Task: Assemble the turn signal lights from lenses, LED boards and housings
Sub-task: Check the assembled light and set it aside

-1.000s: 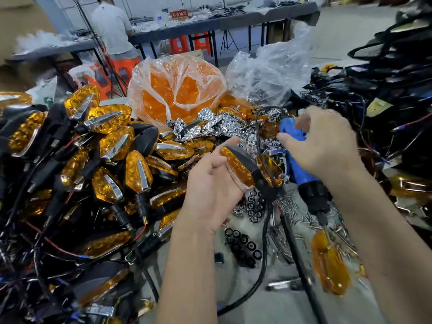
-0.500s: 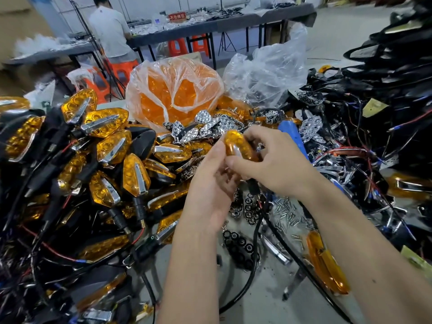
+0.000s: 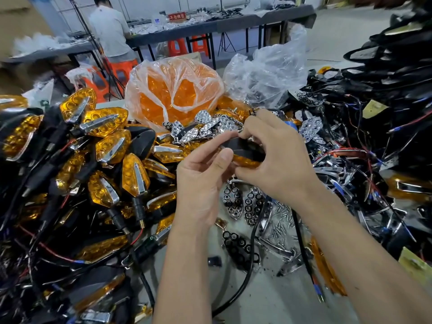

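While both hands meet above the worktop (image 3: pixel 268 307), this is how things lie.
Left hand (image 3: pixel 205 181): thumb and forefinger curled, pinching one end of the turn signal (image 3: pixel 247 152).
Right hand (image 3: pixel 278 157): fingers bent round the other end, gripping it.
Turn signal: smooth black housing on top, glossy amber lens along its lower edge, held between the hands in mid-air.
Finished lights (image 3: pixel 98 146): faceted amber, chrome strips, black stalks, heaped at left.
Clear bag (image 3: pixel 175 90): crinkled plastic, full of orange lenses.
Chrome reflectors (image 3: pixel 243 203): honeycombed, lying beneath the hands beside loose screws (image 3: pixel 280 218).
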`<move>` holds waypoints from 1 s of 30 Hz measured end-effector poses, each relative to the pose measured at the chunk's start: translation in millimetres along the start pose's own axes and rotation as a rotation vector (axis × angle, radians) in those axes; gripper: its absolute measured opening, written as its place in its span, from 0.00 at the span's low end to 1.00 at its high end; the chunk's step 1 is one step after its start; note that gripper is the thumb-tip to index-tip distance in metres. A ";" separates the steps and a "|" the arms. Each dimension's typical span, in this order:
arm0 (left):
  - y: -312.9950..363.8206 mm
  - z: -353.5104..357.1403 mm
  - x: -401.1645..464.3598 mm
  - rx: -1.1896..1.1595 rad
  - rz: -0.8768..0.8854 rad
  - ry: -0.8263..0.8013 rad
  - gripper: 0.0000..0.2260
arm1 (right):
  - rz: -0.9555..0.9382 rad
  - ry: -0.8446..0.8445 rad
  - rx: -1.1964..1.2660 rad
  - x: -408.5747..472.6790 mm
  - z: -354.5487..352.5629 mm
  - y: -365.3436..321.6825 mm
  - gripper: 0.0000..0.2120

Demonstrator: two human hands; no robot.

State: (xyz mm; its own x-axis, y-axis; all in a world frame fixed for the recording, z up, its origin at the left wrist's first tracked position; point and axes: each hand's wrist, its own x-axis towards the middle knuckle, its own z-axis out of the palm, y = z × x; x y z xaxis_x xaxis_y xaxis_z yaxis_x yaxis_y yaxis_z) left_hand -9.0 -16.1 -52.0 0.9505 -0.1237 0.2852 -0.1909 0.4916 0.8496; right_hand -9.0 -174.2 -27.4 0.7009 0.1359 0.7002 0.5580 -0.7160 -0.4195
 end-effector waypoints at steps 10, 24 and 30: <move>-0.2 3.8 -0.1 0.120 0.048 0.270 0.15 | 0.090 -0.207 0.081 2.3 -0.5 -1.8 0.18; -5.9 7.2 4.9 0.058 -0.312 0.460 0.01 | 0.627 -0.509 0.631 -5.2 3.9 0.4 0.23; -9.4 14.7 8.4 0.075 -0.289 0.523 0.03 | 0.764 -0.498 0.700 -5.9 12.0 3.0 0.26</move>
State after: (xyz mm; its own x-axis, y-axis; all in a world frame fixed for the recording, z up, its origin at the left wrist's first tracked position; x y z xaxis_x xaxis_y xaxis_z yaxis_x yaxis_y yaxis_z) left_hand -2.8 -34.5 -51.1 0.9572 0.2068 -0.2025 0.0948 0.4370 0.8945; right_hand -6.2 -168.9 -39.7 0.9735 0.1972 -0.1160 -0.0732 -0.2121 -0.9745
